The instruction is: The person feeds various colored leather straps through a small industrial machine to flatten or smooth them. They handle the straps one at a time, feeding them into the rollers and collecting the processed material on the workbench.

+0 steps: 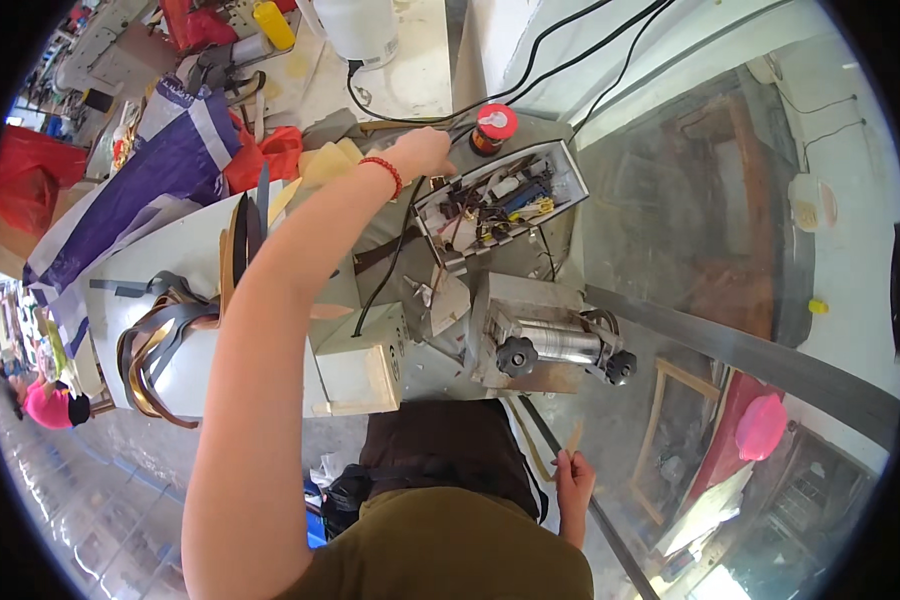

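Observation:
My left hand (422, 153), with a red bead bracelet (386, 172) at its wrist, is stretched far forward over the bench. It is beside the near left end of an open box (573, 188) of mixed small tools and parts. Its fingers are mostly hidden behind the hand, so their hold does not show. To its right stands a dark jar with a red lid (497, 121). Low at the right, beside my body, my right hand (573, 482) is closed on a thin tan pointed strip (576, 437) that sticks up from the fingers.
A machine with a shiny metal roller (555, 343) and black knobs stands near the bench's front. Left of it are a pale box (365, 375) with a cable and several dark and gold strips (152, 345) over a white surface. A grey bar (750, 350) crosses at right.

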`<state>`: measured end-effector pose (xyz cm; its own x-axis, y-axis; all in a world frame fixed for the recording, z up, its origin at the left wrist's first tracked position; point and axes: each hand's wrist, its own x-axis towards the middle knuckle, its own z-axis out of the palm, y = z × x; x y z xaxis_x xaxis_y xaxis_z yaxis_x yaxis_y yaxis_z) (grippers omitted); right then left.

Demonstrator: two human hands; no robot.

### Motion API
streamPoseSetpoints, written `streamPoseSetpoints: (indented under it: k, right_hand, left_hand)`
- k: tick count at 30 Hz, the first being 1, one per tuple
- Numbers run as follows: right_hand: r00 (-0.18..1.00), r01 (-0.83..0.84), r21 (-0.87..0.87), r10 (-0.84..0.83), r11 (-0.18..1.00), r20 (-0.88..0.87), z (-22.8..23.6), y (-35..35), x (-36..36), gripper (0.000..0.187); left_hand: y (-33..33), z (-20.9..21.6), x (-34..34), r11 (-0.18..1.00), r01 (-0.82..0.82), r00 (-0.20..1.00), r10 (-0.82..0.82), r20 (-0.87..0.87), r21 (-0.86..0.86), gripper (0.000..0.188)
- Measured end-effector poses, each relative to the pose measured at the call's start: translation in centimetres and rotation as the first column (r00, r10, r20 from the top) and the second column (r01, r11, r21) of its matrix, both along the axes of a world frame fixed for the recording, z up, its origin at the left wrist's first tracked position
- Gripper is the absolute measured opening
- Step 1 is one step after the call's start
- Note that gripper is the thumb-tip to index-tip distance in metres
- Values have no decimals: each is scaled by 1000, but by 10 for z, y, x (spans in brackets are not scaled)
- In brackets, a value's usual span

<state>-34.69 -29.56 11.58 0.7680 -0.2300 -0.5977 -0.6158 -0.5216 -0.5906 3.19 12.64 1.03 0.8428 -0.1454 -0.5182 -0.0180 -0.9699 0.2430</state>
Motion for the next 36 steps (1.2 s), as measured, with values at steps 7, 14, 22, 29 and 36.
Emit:
streamPoseSetpoints:
  k: [7, 14, 22, 29, 36]
  right_hand:
    - [999, 27, -47, -26, 999, 33, 2, 11, -6, 29]
    - [1000, 19, -50, -18, 999, 24, 1, 23, -10, 31]
    - [997, 64, -37, -62, 997, 42, 5, 20, -16, 29]
    - [997, 15, -82, -9, 996, 72, 8, 25, -18, 27]
    - [995, 11, -118, 1, 993, 102, 5, 23, -34, 28]
  left_hand:
    - [-16, -52, 21, 989, 76, 995, -83, -49, -127, 39]
    - [24, 37, 32, 701, -403, 824, -3, -567, -589, 39]
    - [38, 18, 28, 809, -328, 870, 57, -490, -488, 34]
    - [-15, -10, 31, 993, 49, 974, -72, -215, -109, 36]
    - [-39, 6, 2, 981, 171, 985, -174, 19, 95, 48]
